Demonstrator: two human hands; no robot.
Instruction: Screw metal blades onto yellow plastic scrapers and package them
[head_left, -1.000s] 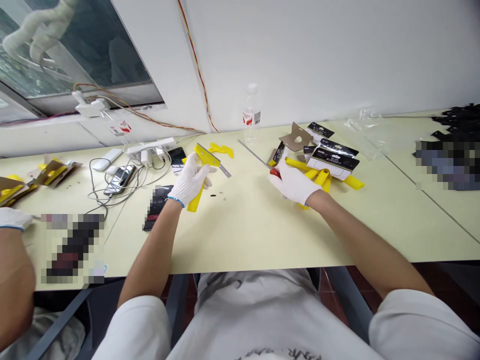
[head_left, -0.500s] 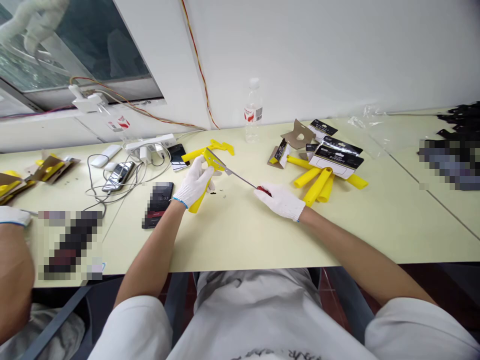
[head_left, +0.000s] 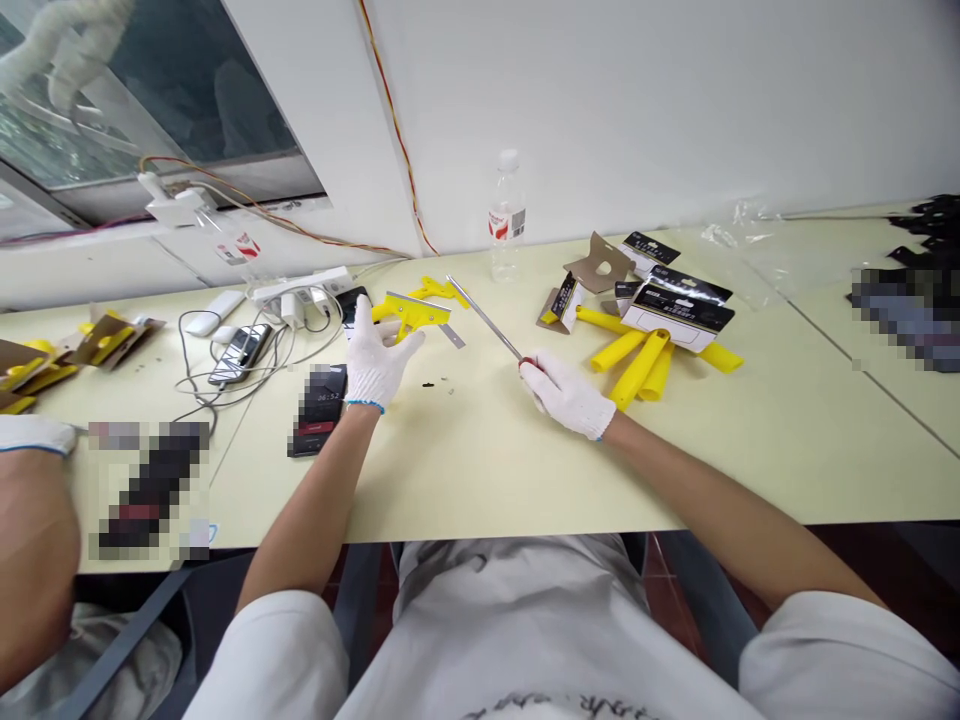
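Note:
My left hand (head_left: 375, 360), in a white glove, is around a yellow scraper (head_left: 414, 312), with the thumb across its neck and one finger raised. Most of the scraper's handle is hidden behind the hand. A thin metal blade (head_left: 453, 336) juts out from under the scraper's head. My right hand (head_left: 566, 395), also gloved, is closed on a screwdriver (head_left: 487, 320) with a red handle. Its long shaft points up and left, its tip apart from the held scraper in the picture. Behind, another yellow scraper (head_left: 435, 289) lies on the table.
Yellow handles (head_left: 628, 380) and black-and-white cards (head_left: 679, 310) lie to the right. A water bottle (head_left: 508, 220) stands by the wall. Left are a phone (head_left: 322, 400), tangled cables (head_left: 281, 350) and a power strip (head_left: 304, 288). A co-worker's gloved hand (head_left: 34, 433) is at far left.
My left hand has turned the scraper so its head lies more level, and its fingers have spread. The screwdriver's tip has moved up and away from the scraper's end.

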